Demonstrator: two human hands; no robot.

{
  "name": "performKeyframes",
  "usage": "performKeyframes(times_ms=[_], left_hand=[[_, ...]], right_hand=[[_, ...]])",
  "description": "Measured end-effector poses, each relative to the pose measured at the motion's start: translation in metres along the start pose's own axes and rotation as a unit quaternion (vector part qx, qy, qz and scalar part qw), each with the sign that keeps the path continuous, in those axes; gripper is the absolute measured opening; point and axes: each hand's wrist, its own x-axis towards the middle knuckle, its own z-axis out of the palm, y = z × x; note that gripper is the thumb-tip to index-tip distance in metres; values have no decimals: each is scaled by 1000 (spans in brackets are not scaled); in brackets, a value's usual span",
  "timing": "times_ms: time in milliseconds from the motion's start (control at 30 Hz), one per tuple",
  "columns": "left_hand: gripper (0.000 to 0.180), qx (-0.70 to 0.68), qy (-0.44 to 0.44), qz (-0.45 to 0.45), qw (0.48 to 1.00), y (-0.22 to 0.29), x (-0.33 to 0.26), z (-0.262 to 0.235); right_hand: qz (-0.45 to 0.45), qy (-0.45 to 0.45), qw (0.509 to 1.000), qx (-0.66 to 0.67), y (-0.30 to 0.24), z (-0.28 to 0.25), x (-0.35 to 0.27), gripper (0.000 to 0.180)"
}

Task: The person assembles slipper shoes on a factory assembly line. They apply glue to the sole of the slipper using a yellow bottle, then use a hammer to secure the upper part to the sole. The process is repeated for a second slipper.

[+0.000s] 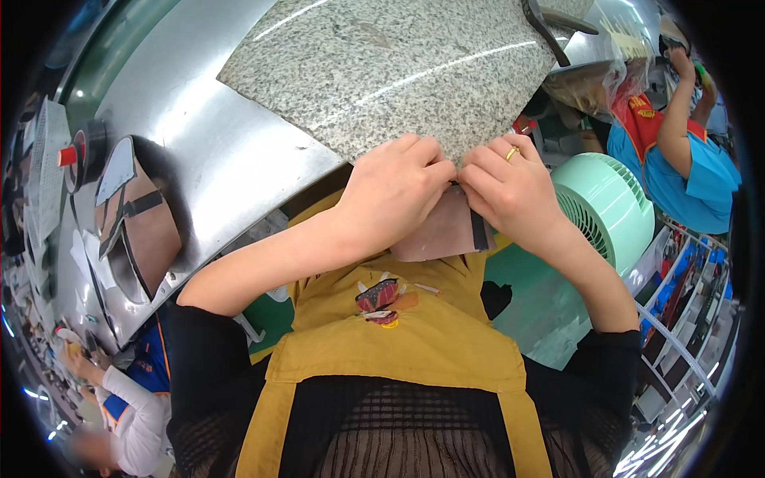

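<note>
One mustard-yellow cloth apron (398, 342) lies nearest my camera. Past it, the left hand (400, 191) and right hand (514, 193) are knuckles-up, curled nearly closed, pinching the far edge of a flat pinkish-brown panel (440, 227). I see a round mint-green plastic fan (610, 211) near the right forearm (594, 275). Ahead, a speckled grey granite slab (398, 80) puts its corner right at the fingertips; farther off, a dark long-handled tool (545, 33) overlaps its edge.

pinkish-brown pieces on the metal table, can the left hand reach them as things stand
Probably yes: nothing visible blocks the left hand across the metal table to the pinkish-brown pieces, though it seems busy pinching a flat piece.
</note>
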Motion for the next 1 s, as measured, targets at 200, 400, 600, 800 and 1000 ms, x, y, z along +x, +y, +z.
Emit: performKeyframes(times_ms=[200,400,600,800,1000], left_hand=[[16,29,-7,79,996,-7,-2,1],[18,3,5,101,995,-13,0,3],[24,-34,-4,108,994,-15,2,4],[30,-61,-31,94,993,-15,4,2],[30,22,-37,196,980,-15,2,-2]], right_hand=[[4,24,1000,15,5,3,-9,16],[104,95,990,16,114,-49,27,26],[112,-35,978,-171,271,-23,20,43],[103,-96,989,-53,275,-19,44,38],[311,-6,908,281,149,-49,34,20]])
